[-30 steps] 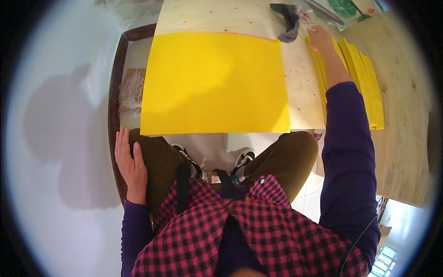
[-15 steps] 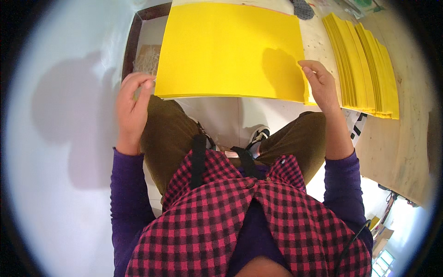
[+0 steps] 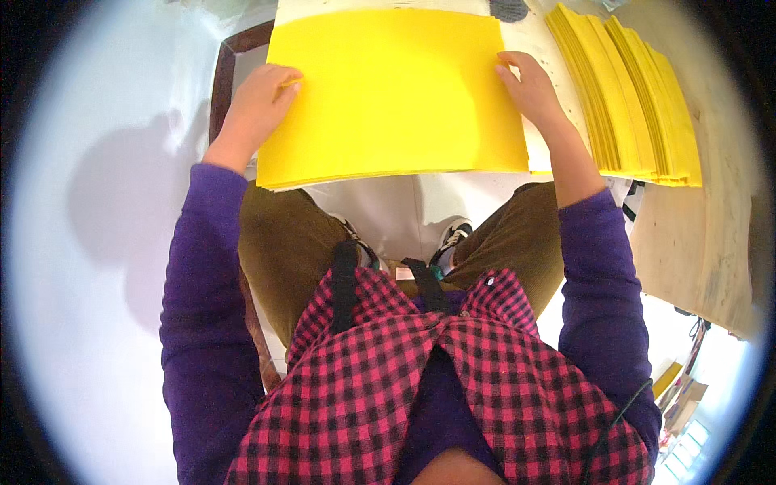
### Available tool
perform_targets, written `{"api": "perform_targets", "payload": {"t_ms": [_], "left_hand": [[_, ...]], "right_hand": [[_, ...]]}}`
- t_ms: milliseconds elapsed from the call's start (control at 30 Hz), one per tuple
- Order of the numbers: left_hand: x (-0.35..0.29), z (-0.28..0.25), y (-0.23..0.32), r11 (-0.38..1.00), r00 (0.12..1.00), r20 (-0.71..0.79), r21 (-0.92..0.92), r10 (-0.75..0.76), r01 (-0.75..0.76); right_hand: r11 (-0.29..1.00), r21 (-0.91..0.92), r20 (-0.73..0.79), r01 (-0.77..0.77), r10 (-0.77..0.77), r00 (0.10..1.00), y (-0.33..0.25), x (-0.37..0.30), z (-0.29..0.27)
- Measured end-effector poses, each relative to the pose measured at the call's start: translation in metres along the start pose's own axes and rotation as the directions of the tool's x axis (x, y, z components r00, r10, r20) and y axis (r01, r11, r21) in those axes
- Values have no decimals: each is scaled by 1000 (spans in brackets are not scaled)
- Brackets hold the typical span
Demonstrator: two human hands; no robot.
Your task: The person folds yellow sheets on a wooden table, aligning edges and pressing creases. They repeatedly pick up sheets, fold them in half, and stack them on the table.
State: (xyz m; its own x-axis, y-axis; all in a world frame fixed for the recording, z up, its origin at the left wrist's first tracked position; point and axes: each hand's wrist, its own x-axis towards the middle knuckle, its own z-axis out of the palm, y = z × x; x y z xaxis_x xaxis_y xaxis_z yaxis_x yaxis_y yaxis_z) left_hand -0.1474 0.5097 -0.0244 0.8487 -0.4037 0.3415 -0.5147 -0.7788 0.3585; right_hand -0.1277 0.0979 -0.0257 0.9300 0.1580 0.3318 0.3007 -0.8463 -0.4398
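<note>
A large yellow sheet (image 3: 388,97) lies flat on top of a stack of like sheets, whose layered front edge overhangs above my knees. My left hand (image 3: 263,101) is at the sheet's left edge, with a bit of yellow pinched between thumb and fingers. At the right edge, level with it, my right hand (image 3: 529,85) has its thumb and fingertips closed on the sheet's border. Whether each hand holds one layer or several cannot be made out.
Right of the stack, folded yellow sheets (image 3: 614,105) stand in tight bundles on the pale wooden table (image 3: 679,242). A dark grey patterned item (image 3: 508,10) lies at the back. A dark brown frame (image 3: 220,89) runs along the left, beside a white wall (image 3: 105,242).
Both hands have moved forward along the sheet's sides, away from my body. My left hand has come in over the left edge and now pinches it. The view has shifted slightly.
</note>
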Motion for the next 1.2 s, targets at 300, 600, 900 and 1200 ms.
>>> {"api": "perform_targets", "payload": {"t_ms": [300, 600, 900, 1200], "left_hand": [[-52, -5, 16, 999, 999, -30, 25, -30, 31], [-56, -15, 19, 995, 995, -20, -24, -97, 97], [-103, -23, 38, 960, 948, -175, -141, -264, 241], [-178, -6, 60, 874, 825, -294, -214, -483, 436]], "right_hand": [[984, -74, 90, 159, -152, 984, -7, -38, -4], [997, -9, 53, 74, -73, 996, -10, -38, -20], [978, 198, -124, -63, 89, 988, -8, -101, -46], [909, 1, -272, -416, 401, 875, 30, -215, -69]]}}
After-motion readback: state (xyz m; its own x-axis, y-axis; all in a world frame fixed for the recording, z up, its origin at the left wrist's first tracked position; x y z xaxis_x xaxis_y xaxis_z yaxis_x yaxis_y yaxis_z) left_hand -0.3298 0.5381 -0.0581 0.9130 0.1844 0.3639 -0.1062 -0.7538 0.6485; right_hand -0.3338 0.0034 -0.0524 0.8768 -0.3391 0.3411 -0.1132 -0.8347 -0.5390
